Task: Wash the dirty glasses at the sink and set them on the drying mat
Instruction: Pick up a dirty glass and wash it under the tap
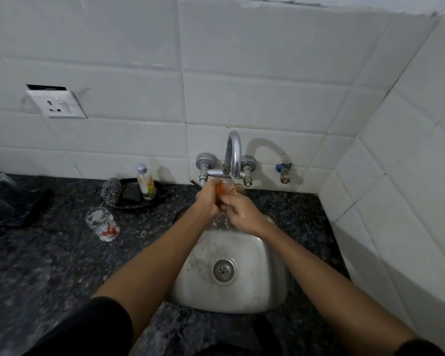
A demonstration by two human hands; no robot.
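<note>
Wall socket (59, 105); soap bottle (146, 182), steel scrubber (111, 192), black dish (134, 200)

Clear glass (235, 189) under tap; another (103, 223) on counter.

Honestly you can't read anything here: the soap bottle (146, 181) left of your left hand (208, 199) has a label, but it's just blur.

The left hand (208, 200) covers most of the small clear orange-tinted glass (232, 191) held under the tap, and motion blurs its outline. A dark crumpled shape (9, 201) on the speckled grey stone bench (62, 253) is cut off by the left edge, too blurred to identify.
</note>
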